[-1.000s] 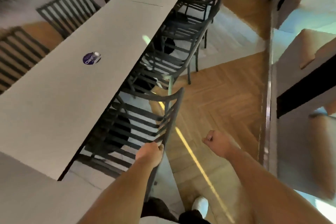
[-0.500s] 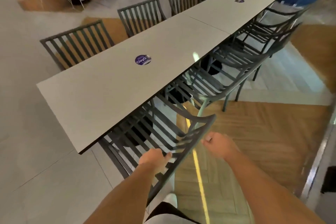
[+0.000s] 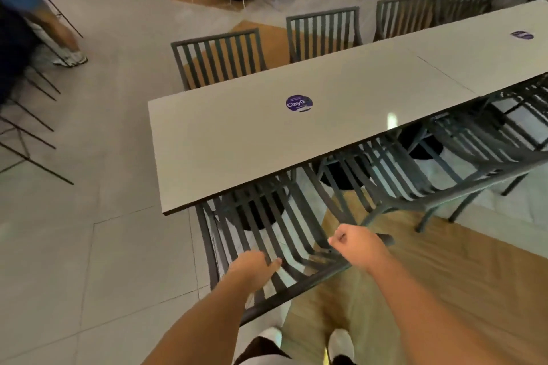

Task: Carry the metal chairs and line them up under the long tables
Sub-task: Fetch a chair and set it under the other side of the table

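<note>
A dark metal slatted chair (image 3: pixel 296 234) stands at the near end of the long pale table (image 3: pixel 225 151), its seat pushed under the tabletop and its backrest rail (image 3: pixel 311 284) toward me. My left hand (image 3: pixel 255 271) is closed on the backrest near its left side. Over the rail's right end my right hand (image 3: pixel 355 246) is a closed fist, and I see nothing in it. More matching chairs (image 3: pixel 430 175) line the near side to the right, and several others (image 3: pixel 219 56) stand along the far side.
A purple round sticker (image 3: pixel 299 103) lies on the tabletop. A second table (image 3: pixel 489 56) joins on at the right. Thin black wire legs (image 3: pixel 26 139) and a person's shoe (image 3: pixel 69 58) are at the left. My shoes (image 3: pixel 341 341) stand on wood flooring.
The view has swung left so the table's end now faces me. The chair has slid further under the table. My right fist has moved over the backrest rail; my left hand kept its hold.
</note>
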`<state>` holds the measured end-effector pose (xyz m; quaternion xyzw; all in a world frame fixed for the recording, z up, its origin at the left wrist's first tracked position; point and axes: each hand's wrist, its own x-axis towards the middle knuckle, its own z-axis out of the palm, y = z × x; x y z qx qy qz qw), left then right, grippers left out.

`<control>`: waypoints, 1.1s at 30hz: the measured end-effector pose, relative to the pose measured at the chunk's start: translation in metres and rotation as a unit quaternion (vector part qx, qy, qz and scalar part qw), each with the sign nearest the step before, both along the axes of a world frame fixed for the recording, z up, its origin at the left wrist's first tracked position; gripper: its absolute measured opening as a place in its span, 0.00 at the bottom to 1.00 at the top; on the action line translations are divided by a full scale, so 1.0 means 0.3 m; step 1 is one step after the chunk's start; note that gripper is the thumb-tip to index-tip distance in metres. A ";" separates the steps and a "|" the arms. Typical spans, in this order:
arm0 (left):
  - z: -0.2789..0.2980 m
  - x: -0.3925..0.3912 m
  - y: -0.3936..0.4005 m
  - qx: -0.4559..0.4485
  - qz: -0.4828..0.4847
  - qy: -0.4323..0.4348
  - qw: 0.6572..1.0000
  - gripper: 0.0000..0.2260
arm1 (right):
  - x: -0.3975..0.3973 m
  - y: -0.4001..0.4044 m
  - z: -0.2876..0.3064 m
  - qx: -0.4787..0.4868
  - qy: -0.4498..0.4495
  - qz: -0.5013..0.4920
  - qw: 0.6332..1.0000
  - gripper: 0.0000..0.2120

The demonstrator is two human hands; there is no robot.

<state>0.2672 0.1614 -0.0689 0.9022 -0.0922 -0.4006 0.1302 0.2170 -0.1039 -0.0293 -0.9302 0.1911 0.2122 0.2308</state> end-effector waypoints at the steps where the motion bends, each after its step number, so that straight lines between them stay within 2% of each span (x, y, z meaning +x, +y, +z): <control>1: -0.005 -0.025 -0.006 0.001 0.028 0.003 1.000 0.27 | 0.004 -0.015 -0.010 0.002 0.001 0.019 1.000 0.12; 4: -0.013 -0.105 -0.028 0.002 0.083 -0.003 0.997 0.31 | 0.007 -0.064 -0.037 0.000 0.018 0.077 0.997 0.15; 7: -0.034 -0.169 -0.055 -0.025 0.136 0.015 0.990 0.40 | 0.001 -0.117 -0.066 0.010 0.037 0.125 0.991 0.23; 9: -0.064 -0.205 -0.068 -0.032 0.151 0.006 0.988 0.48 | -0.007 -0.144 -0.080 0.021 0.060 0.153 0.986 0.29; 11: -0.078 -0.243 -0.081 -0.022 0.149 0.002 0.989 0.51 | -0.021 -0.159 -0.098 0.015 0.085 0.180 0.980 0.34; 13: -0.071 -0.277 -0.098 -0.008 0.141 0.008 0.990 0.46 | -0.032 -0.165 -0.121 -0.009 0.083 0.212 0.974 0.33; 15: -0.061 -0.304 -0.111 0.010 0.145 0.001 0.989 0.37 | -0.039 -0.164 -0.141 -0.035 0.069 0.239 0.968 0.31; 18: -0.084 -0.326 -0.120 0.057 0.131 -0.059 0.988 0.24 | -0.039 -0.157 -0.173 -0.063 0.064 0.278 0.956 0.28; 21: -0.129 -0.342 -0.099 0.102 0.129 -0.098 0.982 0.22 | -0.031 -0.144 -0.200 -0.089 0.073 0.304 0.946 0.27; 26: -0.178 -0.354 -0.007 0.140 0.142 -0.112 0.973 0.18 | 0.003 -0.120 -0.225 -0.099 0.100 0.309 0.941 0.25; 33: -0.223 -0.315 0.027 0.158 0.090 -0.081 0.980 0.15 | 0.012 -0.083 -0.242 -0.138 0.128 0.308 0.933 0.17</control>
